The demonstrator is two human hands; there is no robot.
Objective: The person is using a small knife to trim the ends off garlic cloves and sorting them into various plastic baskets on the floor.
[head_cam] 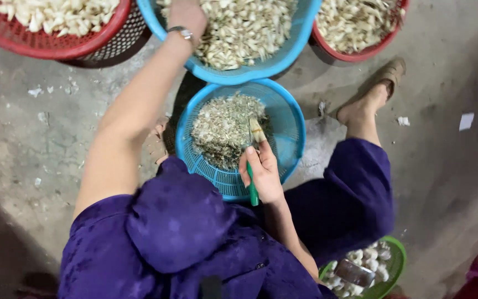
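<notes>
Rough grey concrete floor (40,149), scattered with pale scraps, is seen from above, with baskets ranged in front of a seated person in purple clothing.

A small knife with a green handle (253,188) is gripped in the closed right hand (262,173), the blade pointing away over a small blue basket (291,119). A pale garlic clove (257,132) appears to rest at the blade's tip, just beyond the fingers. That basket is partly filled with a heap of papery trimmings (223,130), so a fair amount of peeling is judged already done.

The left hand (186,14) is stretched forward, a wristwatch (181,32) on its wrist, into a larger blue basket (239,72) heaped with garlic cloves (244,27). Whether its fingers are closed on anything cannot be told, since the hand is cut off by the top edge of the view.

To the left a red basket (67,47) is filled with pale cloves, and another red basket (360,52) at the upper right holds more. A green basket (396,260) beside the right knee holds whiter pieces and a metal object. With the large blue basket so full, much work is judged to remain. A sandalled foot (380,83) is set on the floor at the right.
</notes>
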